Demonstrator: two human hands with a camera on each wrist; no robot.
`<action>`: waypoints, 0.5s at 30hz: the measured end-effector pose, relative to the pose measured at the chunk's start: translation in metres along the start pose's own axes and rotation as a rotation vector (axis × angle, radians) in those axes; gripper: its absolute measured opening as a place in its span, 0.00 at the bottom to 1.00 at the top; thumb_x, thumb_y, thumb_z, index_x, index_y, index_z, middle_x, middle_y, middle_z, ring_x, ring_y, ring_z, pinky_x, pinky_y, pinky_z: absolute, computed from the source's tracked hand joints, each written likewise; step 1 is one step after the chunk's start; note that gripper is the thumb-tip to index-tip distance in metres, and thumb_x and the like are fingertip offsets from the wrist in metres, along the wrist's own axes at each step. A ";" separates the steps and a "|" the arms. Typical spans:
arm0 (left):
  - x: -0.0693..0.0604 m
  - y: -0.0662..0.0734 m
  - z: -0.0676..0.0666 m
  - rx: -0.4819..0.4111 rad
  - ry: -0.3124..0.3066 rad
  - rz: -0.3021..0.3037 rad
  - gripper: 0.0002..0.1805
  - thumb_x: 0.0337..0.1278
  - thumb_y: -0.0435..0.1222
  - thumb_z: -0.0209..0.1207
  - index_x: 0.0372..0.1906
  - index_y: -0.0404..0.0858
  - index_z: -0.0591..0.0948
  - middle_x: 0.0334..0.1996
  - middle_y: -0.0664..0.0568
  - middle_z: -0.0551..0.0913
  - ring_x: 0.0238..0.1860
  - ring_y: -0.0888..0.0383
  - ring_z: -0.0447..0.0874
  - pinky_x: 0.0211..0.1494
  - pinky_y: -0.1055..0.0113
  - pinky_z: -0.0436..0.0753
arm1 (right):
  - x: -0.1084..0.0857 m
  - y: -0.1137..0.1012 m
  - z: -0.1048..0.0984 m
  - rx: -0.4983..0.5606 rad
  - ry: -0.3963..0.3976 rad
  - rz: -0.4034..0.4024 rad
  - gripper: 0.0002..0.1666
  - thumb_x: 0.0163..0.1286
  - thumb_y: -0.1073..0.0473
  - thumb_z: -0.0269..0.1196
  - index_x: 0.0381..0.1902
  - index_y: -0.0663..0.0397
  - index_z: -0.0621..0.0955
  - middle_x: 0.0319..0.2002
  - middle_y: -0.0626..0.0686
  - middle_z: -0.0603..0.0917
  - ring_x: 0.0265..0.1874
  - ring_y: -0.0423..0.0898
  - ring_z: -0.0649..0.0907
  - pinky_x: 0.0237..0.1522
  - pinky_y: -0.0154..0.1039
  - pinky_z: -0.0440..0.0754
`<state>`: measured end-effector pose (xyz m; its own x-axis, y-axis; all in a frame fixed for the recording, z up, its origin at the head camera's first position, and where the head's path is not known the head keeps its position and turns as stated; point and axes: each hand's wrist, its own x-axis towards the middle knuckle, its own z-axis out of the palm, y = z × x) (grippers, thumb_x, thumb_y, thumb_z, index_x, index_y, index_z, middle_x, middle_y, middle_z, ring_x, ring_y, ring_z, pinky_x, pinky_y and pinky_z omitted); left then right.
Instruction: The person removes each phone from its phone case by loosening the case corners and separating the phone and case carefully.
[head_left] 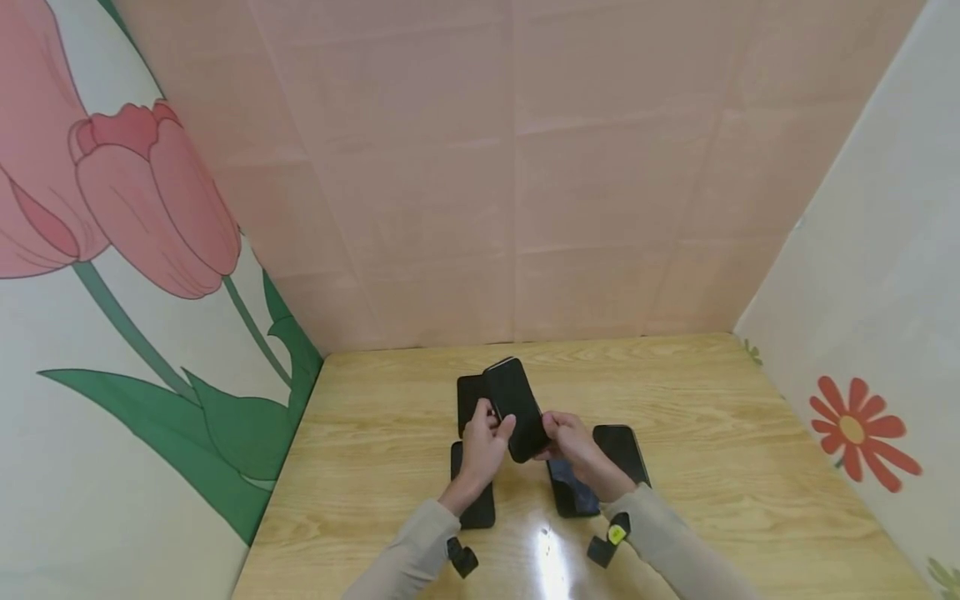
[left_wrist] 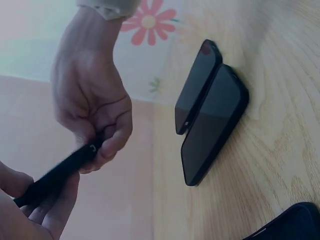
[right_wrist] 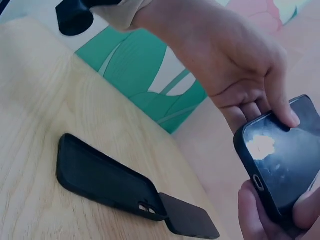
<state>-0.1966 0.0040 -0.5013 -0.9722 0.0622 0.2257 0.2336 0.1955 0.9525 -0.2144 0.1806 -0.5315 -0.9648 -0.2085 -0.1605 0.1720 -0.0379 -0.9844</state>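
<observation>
- Holding a black-cased smartphone (head_left: 517,404) by its left edge in the left grip (head_left: 484,442) and by its lower right edge in the right grip (head_left: 573,442), probably for steadiness.
- Raised and tilted above the middle of the counter (head_left: 375,433), likely for a clear view of the screen.
- At near left, an empty phone case (right_wrist: 107,175), laid hollow side up; just beyond, a dark flat slab (right_wrist: 192,215), perhaps another phone.
- At right, two smartphones (left_wrist: 215,125) lying flat, side by side, seemingly for easy reach.

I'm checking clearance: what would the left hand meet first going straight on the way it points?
The black phone that the left hand holds; past it, the way looks free up to the pink backdrop, though depth is unclear.
</observation>
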 end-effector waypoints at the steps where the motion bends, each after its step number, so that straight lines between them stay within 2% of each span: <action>1: 0.001 -0.004 0.000 0.010 0.001 0.008 0.08 0.66 0.29 0.59 0.44 0.32 0.72 0.35 0.39 0.87 0.37 0.51 0.88 0.31 0.69 0.79 | 0.000 0.000 0.001 0.005 0.017 0.005 0.22 0.82 0.60 0.45 0.43 0.76 0.78 0.29 0.56 0.84 0.25 0.47 0.84 0.36 0.45 0.85; 4: 0.002 -0.004 -0.001 0.044 -0.009 0.000 0.08 0.66 0.27 0.58 0.44 0.33 0.71 0.31 0.43 0.86 0.29 0.57 0.85 0.27 0.70 0.77 | 0.001 0.000 0.005 0.027 0.077 0.025 0.20 0.81 0.62 0.44 0.40 0.75 0.78 0.28 0.56 0.83 0.26 0.49 0.84 0.38 0.49 0.85; 8: 0.002 -0.003 -0.003 0.097 -0.010 -0.011 0.09 0.65 0.27 0.58 0.44 0.35 0.70 0.23 0.50 0.80 0.21 0.63 0.74 0.23 0.69 0.71 | 0.003 0.001 0.009 0.042 0.112 0.032 0.19 0.80 0.65 0.43 0.39 0.75 0.77 0.30 0.57 0.83 0.28 0.50 0.85 0.41 0.54 0.84; 15: 0.003 -0.005 -0.006 0.153 -0.004 -0.021 0.11 0.64 0.26 0.58 0.46 0.35 0.69 0.22 0.53 0.76 0.25 0.61 0.73 0.29 0.65 0.73 | 0.003 0.002 0.013 0.045 0.099 0.021 0.20 0.80 0.65 0.43 0.33 0.70 0.77 0.30 0.56 0.82 0.28 0.50 0.84 0.38 0.51 0.85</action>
<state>-0.2004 -0.0023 -0.5045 -0.9770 0.0599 0.2045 0.2126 0.3436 0.9147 -0.2142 0.1673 -0.5326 -0.9754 -0.1118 -0.1900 0.1993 -0.0786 -0.9768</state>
